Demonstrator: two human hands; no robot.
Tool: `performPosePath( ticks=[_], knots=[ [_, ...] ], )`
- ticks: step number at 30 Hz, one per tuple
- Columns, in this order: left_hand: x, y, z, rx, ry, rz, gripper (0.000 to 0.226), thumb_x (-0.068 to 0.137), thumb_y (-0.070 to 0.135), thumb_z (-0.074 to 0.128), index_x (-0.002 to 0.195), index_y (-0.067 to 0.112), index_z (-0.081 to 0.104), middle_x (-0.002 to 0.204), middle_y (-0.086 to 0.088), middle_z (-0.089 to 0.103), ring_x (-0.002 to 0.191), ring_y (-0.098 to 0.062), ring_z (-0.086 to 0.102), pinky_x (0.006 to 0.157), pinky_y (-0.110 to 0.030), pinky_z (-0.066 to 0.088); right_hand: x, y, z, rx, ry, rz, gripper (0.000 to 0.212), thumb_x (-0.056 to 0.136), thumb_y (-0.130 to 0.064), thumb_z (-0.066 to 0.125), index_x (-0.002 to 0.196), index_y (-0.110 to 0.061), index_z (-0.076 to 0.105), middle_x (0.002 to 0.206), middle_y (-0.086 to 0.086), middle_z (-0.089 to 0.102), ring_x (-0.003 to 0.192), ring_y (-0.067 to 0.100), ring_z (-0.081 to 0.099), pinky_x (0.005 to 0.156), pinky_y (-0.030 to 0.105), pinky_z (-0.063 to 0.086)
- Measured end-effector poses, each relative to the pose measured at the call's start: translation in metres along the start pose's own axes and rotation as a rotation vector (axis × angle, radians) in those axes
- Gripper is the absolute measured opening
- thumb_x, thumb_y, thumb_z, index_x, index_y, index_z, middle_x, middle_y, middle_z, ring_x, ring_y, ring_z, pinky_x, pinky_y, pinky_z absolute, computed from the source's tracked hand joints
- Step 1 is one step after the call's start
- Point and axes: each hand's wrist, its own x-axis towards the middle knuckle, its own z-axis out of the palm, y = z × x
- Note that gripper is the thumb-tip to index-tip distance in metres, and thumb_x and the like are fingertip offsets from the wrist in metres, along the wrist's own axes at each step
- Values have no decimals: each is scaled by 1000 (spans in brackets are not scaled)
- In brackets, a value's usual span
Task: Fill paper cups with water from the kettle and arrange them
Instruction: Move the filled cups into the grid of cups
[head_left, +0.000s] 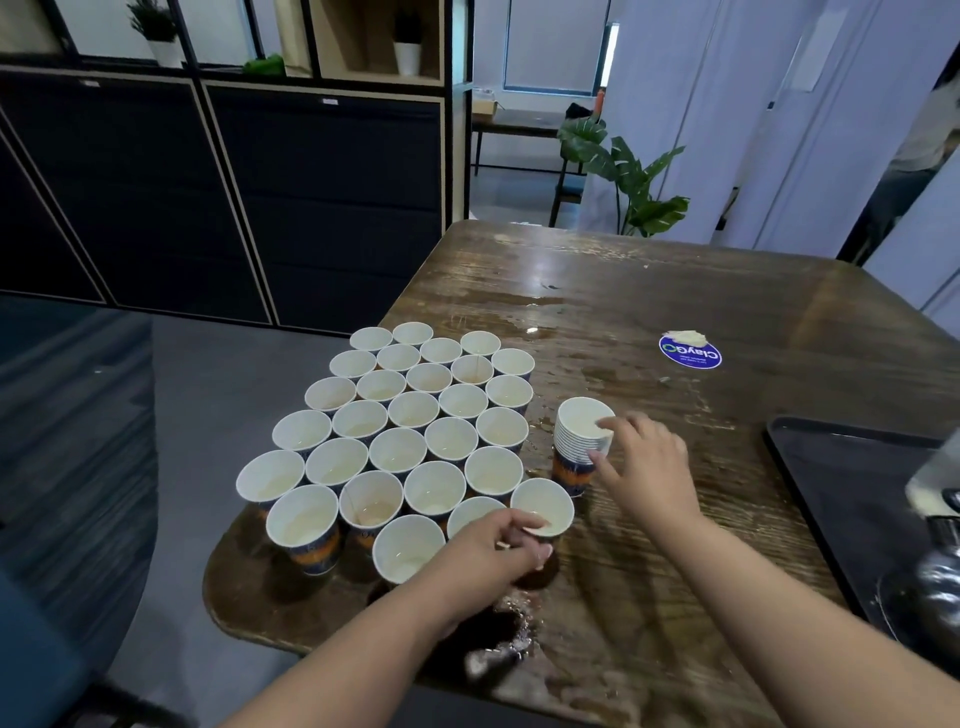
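Rows of round white paper cups (405, 415) crowd the wet wooden table (649, 545) beyond the left hand (493, 551), whose curled fingers pinch the rim of the nearest cup (545, 506). Right hand (649, 462) grips the ribbed stack of nested cups (579, 441), fingers curled round it.

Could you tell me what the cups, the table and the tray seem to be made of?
The stacked cups look like paper: matte white insides, thin rolled rims, printed outsides. The table looks like dark wood, with visible grain and a worn, wet sheen. The black tray is probably matte plastic, though metal cannot be ruled out.
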Motion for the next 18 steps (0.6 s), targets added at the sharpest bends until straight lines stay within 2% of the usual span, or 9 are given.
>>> performPosePath(
  ticks=[1,3,5,7,10,12,14,16,18],
  knots=[
    [2,7,-2,4,16,22,25,77,29,70,102,29,66,85,10,64,88,-16,66,80,-23,46,9,-1,-1,-85,-60,-40,42,90,-41,58,129,-26,53,129,-1,54,123,22,46,102,38,29],
    [6,18,-5,6,55,65,24,77,31,69,101,31,66,82,14,62,75,-12,62,67,-18,43,24,-2,0,-196,-160,-104,45,92,-46,52,134,-30,49,135,-6,51,128,18,41,106,36,23],
    [10,25,-7,-4,96,92,20,84,25,69,103,29,66,81,13,62,73,-8,56,61,-12,40,34,-2,2,-261,-227,-153,40,94,-48,48,129,-31,54,132,-8,54,126,17,43,107,36,22],
    [14,30,-8,-11,121,115,19,87,21,68,104,28,65,84,11,64,79,-9,57,65,-10,41,38,-2,4,-301,-268,-179,31,95,-46,46,118,-31,60,123,-8,60,120,18,47,104,36,24],
    [18,35,-7,12,146,138,26,80,29,70,106,31,64,90,9,65,84,-9,59,75,-17,43,34,0,4,-309,-271,-191,26,96,-45,45,107,-29,62,112,-10,64,113,17,50,99,34,25],
    [23,35,-2,20,137,135,31,82,23,72,110,31,61,96,6,63,82,-5,60,76,-15,46,28,6,1,-288,-250,-184,25,95,-45,46,106,-29,62,111,-10,64,111,16,51,96,33,26],
    [27,39,6,14,110,147,45,71,28,74,113,31,58,100,4,60,83,-3,60,77,-14,47,21,13,-6,-249,-224,-154,25,94,-45,48,107,-29,62,111,-10,64,111,15,52,93,32,27],
    [33,44,14,33,85,163,58,65,30,75,119,29,53,105,4,57,91,-3,59,80,-13,46,14,18,-15,-197,-207,-122,26,93,-46,50,108,-28,63,110,-9,65,111,15,53,92,30,27],
    [44,48,23,91,66,170,68,69,23,81,127,27,47,116,3,54,104,-3,56,85,-11,43,8,22,-27,-154,-188,-108,26,92,-46,53,105,-27,65,107,-8,66,109,16,54,91,30,27]
  ],
)
